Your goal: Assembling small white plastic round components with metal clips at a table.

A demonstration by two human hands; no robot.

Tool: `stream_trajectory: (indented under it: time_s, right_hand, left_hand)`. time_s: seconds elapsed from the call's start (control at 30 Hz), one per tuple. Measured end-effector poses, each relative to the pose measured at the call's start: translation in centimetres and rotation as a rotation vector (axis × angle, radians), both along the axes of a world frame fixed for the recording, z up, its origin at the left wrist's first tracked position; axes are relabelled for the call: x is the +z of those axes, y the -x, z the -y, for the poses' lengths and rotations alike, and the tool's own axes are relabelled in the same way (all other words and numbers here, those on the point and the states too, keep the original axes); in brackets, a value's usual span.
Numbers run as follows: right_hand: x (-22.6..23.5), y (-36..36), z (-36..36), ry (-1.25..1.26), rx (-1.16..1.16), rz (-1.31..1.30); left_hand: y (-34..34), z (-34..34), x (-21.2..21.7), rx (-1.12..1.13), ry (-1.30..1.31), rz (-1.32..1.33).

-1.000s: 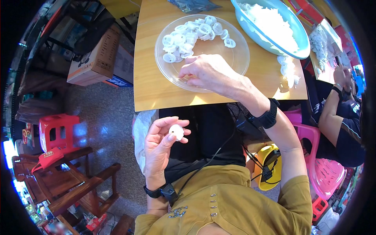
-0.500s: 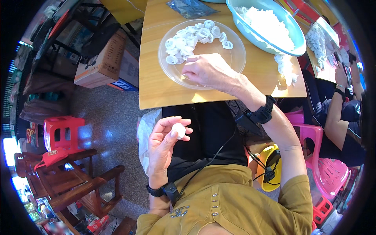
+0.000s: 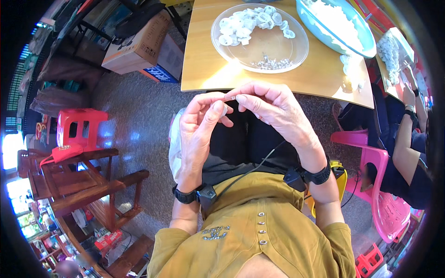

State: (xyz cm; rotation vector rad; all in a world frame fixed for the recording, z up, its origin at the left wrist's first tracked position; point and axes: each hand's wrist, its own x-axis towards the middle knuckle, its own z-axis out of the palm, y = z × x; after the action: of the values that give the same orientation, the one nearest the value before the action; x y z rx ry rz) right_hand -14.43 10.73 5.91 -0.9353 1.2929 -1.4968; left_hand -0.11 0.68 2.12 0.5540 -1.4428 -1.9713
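Observation:
In front of my lap, just off the table edge, my two hands meet at the fingertips. My left hand (image 3: pixel 197 125) is closed around a small round white plastic piece (image 3: pixel 225 110), mostly covered by the fingers. Thumb and forefinger of my right hand (image 3: pixel 280 111) pinch a tiny metal piece (image 3: pixel 232 98) against the left fingertips; its exact shape is too small to make out. Beyond them, a round clear plastic tray (image 3: pixel 222 54) holds white ring-shaped plastic pieces (image 3: pixel 241 25) along its far side and a scatter of small shiny metal parts (image 3: pixel 273 64) along its near side.
A light blue basin (image 3: pixel 320 33) heaped with white pieces stands at the table's (image 3: pixel 199 69) far right. Another person's arm (image 3: pixel 408 134) is at the right, by a pink chair (image 3: pixel 380 162). Cardboard boxes (image 3: pixel 134 55), a red stool (image 3: pixel 81 123) and a wooden chair (image 3: pixel 88 185) stand left.
My right hand has left the tray and come back to my left hand with a tiny metal piece. My left hand has risen slightly, and the view has shifted.

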Motion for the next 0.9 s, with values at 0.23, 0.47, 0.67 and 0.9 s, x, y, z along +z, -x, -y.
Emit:
stream_trajectory:
  time_s: [0.23, 0.47, 0.67, 0.9]
  right_hand:
    - [-1.8, -1.8, -1.0, 0.094, -0.169, -0.349]
    - [-1.0, -2.5, -1.2, 0.06, -0.248, -0.537]
    - [-2.2, -2.7, -0.8, 0.049, -0.297, -0.342]
    - [-2.3, -2.9, -0.9, 0.044, -0.296, -0.201]
  left_hand:
    - [-1.0, -0.7, 0.5, 0.017, 0.022, -0.039]
    - [-0.9, -0.9, 0.0, 0.03, 0.074, 0.008]
    - [-0.8, -0.9, -0.3, 0.051, 0.023, 0.011]
    - [-0.6, -1.1, -0.7, 0.016, -0.141, -0.038]
